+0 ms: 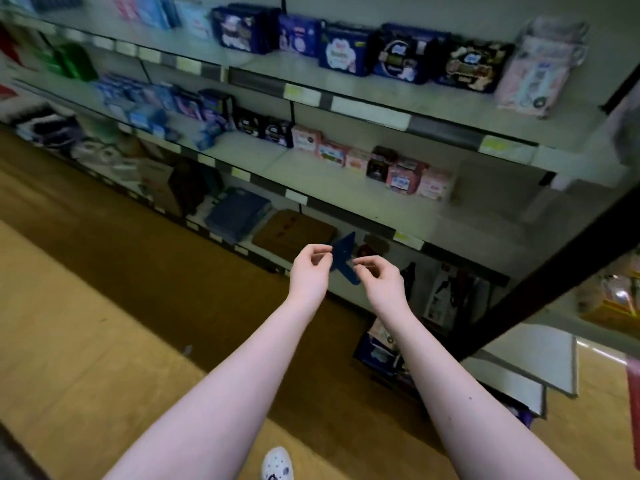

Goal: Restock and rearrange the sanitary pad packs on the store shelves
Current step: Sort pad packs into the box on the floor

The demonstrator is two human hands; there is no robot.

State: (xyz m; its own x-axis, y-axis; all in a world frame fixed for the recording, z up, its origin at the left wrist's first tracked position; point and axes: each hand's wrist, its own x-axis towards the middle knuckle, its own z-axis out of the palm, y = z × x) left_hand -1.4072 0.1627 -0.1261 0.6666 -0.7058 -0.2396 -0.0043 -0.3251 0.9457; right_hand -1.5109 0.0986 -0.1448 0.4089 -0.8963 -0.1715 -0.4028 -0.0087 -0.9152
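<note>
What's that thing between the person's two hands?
A small flat blue piece, seen in the head view. The left hand and right hand seem to pinch its edges; blur hides what it is.

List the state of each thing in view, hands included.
blue flat piece: tilted, held in the air by both hands
left hand: pinches its left edge
right hand: pinches its right edge
dark blue packs: upright, in a row on upper shelf
pink packs: upright, in a row on middle shelf
brown box: lying flat
</note>
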